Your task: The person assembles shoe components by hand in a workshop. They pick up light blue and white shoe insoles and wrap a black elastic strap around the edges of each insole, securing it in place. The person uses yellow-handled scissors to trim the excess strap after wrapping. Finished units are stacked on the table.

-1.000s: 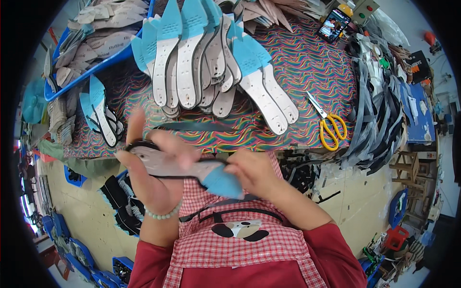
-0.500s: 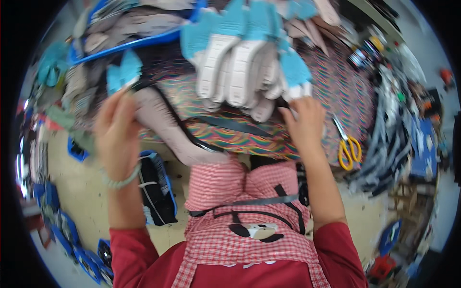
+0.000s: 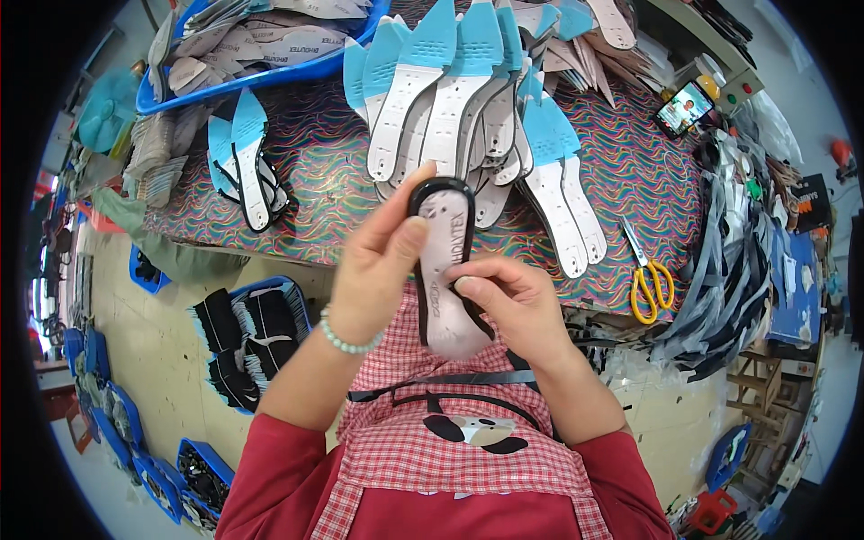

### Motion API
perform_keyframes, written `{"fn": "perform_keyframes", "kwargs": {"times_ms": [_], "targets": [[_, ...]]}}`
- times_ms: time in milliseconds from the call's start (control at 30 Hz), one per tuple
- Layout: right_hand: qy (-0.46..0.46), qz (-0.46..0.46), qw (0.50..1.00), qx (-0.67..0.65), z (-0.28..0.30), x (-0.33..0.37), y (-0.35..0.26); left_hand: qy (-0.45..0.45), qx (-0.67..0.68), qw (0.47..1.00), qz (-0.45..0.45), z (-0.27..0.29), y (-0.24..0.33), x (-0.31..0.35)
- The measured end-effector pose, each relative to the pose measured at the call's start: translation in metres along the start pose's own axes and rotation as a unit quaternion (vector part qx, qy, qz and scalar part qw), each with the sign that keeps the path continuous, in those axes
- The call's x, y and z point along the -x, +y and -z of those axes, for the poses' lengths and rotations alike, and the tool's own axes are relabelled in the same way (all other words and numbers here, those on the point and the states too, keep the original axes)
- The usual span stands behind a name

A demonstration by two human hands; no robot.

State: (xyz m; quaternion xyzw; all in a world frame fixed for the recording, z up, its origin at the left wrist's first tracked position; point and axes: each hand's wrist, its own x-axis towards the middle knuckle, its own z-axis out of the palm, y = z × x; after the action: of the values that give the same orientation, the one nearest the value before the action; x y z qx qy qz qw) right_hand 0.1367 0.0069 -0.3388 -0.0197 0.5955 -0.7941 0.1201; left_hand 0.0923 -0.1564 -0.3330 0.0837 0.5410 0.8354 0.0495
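Observation:
Over the table's front edge I hold an insole [image 3: 448,261] with a pale underside and glossy black binding around its heel and sides. My left hand [image 3: 382,247] grips its upper left side, thumb on the face. At its right edge my right hand [image 3: 513,301] pinches with thumb and forefinger, where the binding runs down. Just beyond lies a stack of blue and white insoles [image 3: 436,108]. Separate blue and white insoles [image 3: 562,193] lie to its right. A few with black edging [image 3: 247,166] lie on the left.
Yellow-handled scissors [image 3: 650,283] lie at the table's right, near a hanging bundle of grey and black strips [image 3: 720,261]. A blue tray of insole pieces [image 3: 270,76] stands at the back left. A phone [image 3: 684,110] stands at the back right. Below left, a blue crate [image 3: 310,310] holds black pieces.
Both hands have come to the middle, from the left side and the right-hand insoles. The black-edged insole is now upright between them. The loose black strip at the table's front edge no longer shows.

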Motion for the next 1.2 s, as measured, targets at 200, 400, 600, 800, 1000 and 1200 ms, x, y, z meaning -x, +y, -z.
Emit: {"fn": "perform_keyframes", "kwargs": {"times_ms": [200, 400, 600, 800, 1000, 1200], "targets": [[-0.005, 0.000, 0.997, 0.073, 0.002, 0.009, 0.005, -0.083, 0.211, 0.948, 0.223, 0.002, -0.008, 0.030], [0.215, 0.078, 0.973, 0.001, 0.047, 0.011, -0.022, -0.183, -0.586, 0.724, -0.314, 0.058, 0.117, -0.034], [0.144, -0.008, 0.986, -0.083, 0.042, -0.006, -0.010, -0.241, -0.839, 0.486, 0.034, 0.189, 0.067, -0.063], [0.127, 0.004, 0.985, -0.117, 0.034, -0.008, -0.010, -0.221, -0.473, 0.853, -0.008, 0.070, 0.009, -0.035], [0.072, 0.394, 0.870, -0.289, 0.061, 0.038, -0.094, -0.389, -0.268, 0.880, 0.047, -0.001, -0.051, 0.049], [-0.118, 0.212, 0.912, -0.330, 0.066, 0.030, -0.081, -0.069, -0.257, 0.963, 0.051, 0.066, -0.032, -0.009]]}}
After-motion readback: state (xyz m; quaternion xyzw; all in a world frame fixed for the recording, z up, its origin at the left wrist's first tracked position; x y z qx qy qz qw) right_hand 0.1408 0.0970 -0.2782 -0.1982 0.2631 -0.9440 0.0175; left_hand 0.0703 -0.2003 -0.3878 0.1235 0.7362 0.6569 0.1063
